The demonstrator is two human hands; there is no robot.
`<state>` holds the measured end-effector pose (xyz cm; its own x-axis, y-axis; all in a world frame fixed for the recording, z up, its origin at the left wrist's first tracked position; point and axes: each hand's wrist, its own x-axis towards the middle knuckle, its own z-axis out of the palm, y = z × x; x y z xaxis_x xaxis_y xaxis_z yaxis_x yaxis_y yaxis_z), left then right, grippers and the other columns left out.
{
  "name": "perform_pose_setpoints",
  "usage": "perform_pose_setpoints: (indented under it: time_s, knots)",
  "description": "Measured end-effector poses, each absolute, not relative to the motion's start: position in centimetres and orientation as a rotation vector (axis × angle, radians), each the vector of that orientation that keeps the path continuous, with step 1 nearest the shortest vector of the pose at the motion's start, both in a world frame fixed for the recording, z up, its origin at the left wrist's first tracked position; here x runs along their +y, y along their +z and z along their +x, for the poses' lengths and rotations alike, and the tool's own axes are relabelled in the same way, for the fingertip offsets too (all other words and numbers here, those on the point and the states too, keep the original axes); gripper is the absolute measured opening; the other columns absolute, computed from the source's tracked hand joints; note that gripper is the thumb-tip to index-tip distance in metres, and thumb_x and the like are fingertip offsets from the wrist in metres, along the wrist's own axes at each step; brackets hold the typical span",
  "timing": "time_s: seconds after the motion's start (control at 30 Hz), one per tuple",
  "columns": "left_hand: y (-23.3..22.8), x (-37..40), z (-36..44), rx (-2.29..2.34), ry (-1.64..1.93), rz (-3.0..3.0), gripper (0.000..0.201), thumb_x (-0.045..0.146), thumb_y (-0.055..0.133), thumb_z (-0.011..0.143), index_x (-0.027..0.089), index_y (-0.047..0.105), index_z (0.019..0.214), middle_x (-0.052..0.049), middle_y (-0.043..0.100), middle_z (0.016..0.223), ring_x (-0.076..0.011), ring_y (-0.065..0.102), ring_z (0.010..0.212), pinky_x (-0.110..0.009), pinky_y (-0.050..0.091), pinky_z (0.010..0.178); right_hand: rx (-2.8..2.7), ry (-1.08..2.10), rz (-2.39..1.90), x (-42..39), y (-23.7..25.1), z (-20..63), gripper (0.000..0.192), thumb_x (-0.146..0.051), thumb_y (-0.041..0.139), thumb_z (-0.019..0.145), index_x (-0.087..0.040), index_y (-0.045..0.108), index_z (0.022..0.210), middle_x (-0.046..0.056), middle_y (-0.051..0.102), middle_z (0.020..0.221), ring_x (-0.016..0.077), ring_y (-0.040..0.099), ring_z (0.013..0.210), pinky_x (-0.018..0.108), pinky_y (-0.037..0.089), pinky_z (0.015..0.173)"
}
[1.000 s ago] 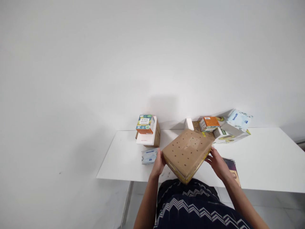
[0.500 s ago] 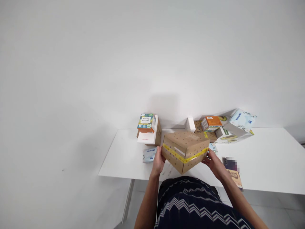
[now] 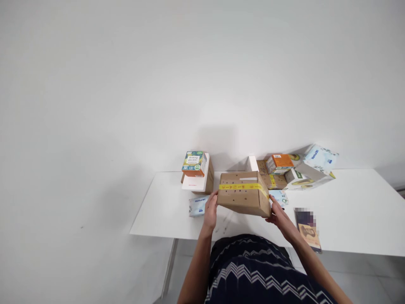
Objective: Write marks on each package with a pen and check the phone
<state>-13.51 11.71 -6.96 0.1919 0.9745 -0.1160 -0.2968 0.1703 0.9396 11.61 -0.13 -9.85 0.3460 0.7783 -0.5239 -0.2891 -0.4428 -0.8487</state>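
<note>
Between my two hands is a brown cardboard box with dark specks and a yellow tape band, tilted above the front of the table. My left hand grips its left end, fingers partly hidden behind it. On the right end, near the lower corner, my right hand closes with bent fingers. A light blue tissue pack lies just left of my left hand. Another light blue pack shows partly behind the box, near my right hand.
On the white table, an orange-and-green box tops a stack at the left. Toward the back right are a white box, a taped cardboard box, an orange box and avocado-print boxes. A phone lies right.
The cardboard box has been turned in my hands: its corner faced me before, and now a long side with the tape does. Both hands keep hold of it.
</note>
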Motion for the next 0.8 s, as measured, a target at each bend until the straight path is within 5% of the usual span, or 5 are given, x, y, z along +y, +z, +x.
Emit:
perform_pose_setpoints:
  time_s: [0.23,0.4,0.57,0.7,0.8]
  knots:
    - [-6.0,12.4,-13.0,0.858,1.119,1.153,0.048,0.050,0.044,0.093,0.023,0.055,0.131,-0.008,0.047,0.144,-0.0246,0.040,0.135,-0.037,0.036,0.110,-0.516,1.281,-1.577,-0.6,-9.4,11.3,0.060,-0.065,0.051,0.083,-0.036,0.054,0.135,0.004,0.056,0.138,0.0237,0.063,0.099,0.036,0.055,0.075]
    - [-4.6,14.3,-12.9,0.919,1.019,1.380,0.051,0.054,0.039,0.094,0.028,0.052,0.136,-0.008,0.040,0.147,-0.0258,0.039,0.135,-0.040,0.043,0.104,-0.439,1.292,-1.457,-0.3,-9.1,11.7,0.063,-0.068,0.051,0.081,-0.027,0.060,0.128,0.006,0.072,0.106,0.0211,0.064,0.078,0.032,0.052,0.064]
    - [-3.9,15.7,-12.1,0.992,1.073,1.568,0.045,0.046,0.052,0.090,0.029,0.057,0.131,-0.006,0.036,0.150,-0.0260,0.027,0.143,-0.044,0.022,0.118,-0.309,1.385,-1.215,-0.1,-7.3,12.7,0.056,-0.073,0.056,0.074,-0.024,0.073,0.094,0.008,0.073,0.082,0.0246,0.065,0.074,0.037,0.052,0.067]
    - [-4.3,15.5,-11.4,0.914,1.086,1.456,0.050,0.045,0.057,0.087,0.026,0.054,0.133,-0.007,0.051,0.142,-0.0265,0.041,0.136,-0.042,0.031,0.115,-0.223,1.377,-1.031,-0.3,-5.7,13.7,0.038,-0.061,0.066,0.073,-0.024,0.072,0.078,0.003,0.065,0.065,0.0182,0.059,0.063,0.033,0.050,0.064]
    - [-5.2,15.2,-11.2,0.967,1.079,1.339,0.055,0.049,0.061,0.083,0.023,0.056,0.132,-0.008,0.057,0.137,-0.0273,0.046,0.132,-0.041,0.034,0.113,-0.287,1.335,-1.042,-0.6,-5.1,14.0,0.027,-0.046,0.075,0.071,-0.023,0.073,0.084,-0.001,0.058,0.062,0.0135,0.051,0.056,0.028,0.045,0.057]
